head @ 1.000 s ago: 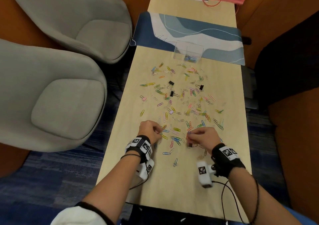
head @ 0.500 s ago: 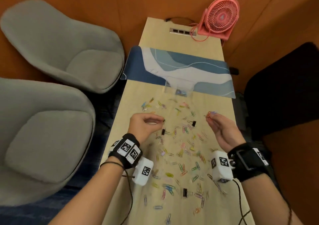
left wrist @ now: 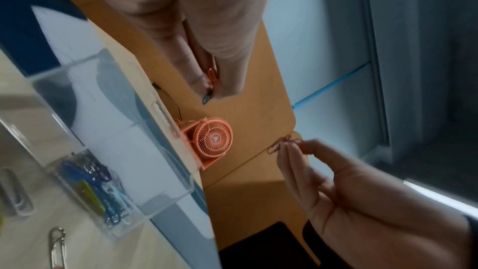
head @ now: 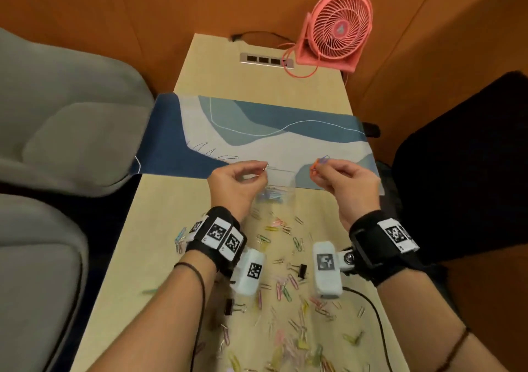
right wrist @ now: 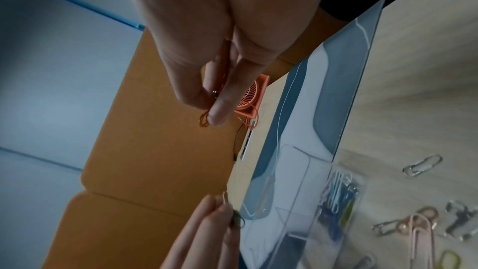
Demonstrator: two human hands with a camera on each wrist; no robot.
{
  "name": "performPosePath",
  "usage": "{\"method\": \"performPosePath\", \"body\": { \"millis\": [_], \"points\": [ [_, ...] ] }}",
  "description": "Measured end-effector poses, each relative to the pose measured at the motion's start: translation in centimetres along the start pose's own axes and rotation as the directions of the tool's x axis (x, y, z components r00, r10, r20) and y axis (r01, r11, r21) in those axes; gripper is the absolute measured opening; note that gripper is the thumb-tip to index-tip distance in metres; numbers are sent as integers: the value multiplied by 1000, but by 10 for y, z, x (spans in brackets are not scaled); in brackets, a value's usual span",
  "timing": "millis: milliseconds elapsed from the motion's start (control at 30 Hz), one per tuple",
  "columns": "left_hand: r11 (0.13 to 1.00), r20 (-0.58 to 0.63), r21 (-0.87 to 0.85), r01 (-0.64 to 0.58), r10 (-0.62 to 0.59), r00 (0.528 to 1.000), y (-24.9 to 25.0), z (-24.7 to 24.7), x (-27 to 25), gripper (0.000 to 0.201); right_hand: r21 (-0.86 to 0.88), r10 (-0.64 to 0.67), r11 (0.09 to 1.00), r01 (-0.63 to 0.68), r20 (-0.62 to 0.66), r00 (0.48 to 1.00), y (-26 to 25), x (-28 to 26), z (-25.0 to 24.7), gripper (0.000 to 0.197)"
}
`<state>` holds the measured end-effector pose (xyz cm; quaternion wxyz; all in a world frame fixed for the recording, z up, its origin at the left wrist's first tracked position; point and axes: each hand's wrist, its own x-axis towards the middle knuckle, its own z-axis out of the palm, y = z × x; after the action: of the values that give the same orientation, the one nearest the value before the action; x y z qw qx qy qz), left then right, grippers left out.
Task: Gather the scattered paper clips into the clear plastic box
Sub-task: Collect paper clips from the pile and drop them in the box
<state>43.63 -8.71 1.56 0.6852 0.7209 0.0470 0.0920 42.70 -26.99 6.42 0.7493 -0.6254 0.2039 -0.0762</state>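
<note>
The clear plastic box (head: 281, 175) stands at the near edge of the blue mat, with several coloured paper clips (head: 273, 195) lying in it. My left hand (head: 264, 168) is raised at the box's left rim and pinches a few paper clips (left wrist: 210, 81) between thumb and fingers. Just right of the box, my right hand (head: 317, 168) is raised and pinches orange and purple clips (head: 321, 160). Both hands are above the table. Many scattered paper clips (head: 285, 286) lie on the wooden table under and behind my wrists. In the left wrist view the box (left wrist: 103, 130) is at the left.
The blue and white desk mat (head: 257, 131) crosses the table behind the box. A pink fan (head: 337, 28) and a socket strip (head: 267, 58) are at the far end. Black binder clips (head: 301, 270) lie among the paper clips. Grey chairs (head: 71, 131) stand on the left.
Both hands have left the pile near the front edge and moved forward and up to the box, each carrying clips. The head view has followed them forward.
</note>
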Motion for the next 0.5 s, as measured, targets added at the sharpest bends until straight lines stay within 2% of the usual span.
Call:
{"method": "performPosePath", "body": {
  "millis": [167, 333, 500],
  "points": [
    [998, 100, 56, -39, 33, 994, -22, 25, 25, 19, -105, -85, 991, 83, -18, 996, 32, 26, 4, 5],
    [964, 252, 223, -146, 88, 964, -35, 33, 28, 23, -185, -150, 973, 139, -51, 987, 49, 37, 1, 4],
    [925, 276, 319, -205, 116, 954, -36, 32, 28, 21, -468, -301, 836, 287, 47, 953, 53, 41, 0, 6]
  ]
}}
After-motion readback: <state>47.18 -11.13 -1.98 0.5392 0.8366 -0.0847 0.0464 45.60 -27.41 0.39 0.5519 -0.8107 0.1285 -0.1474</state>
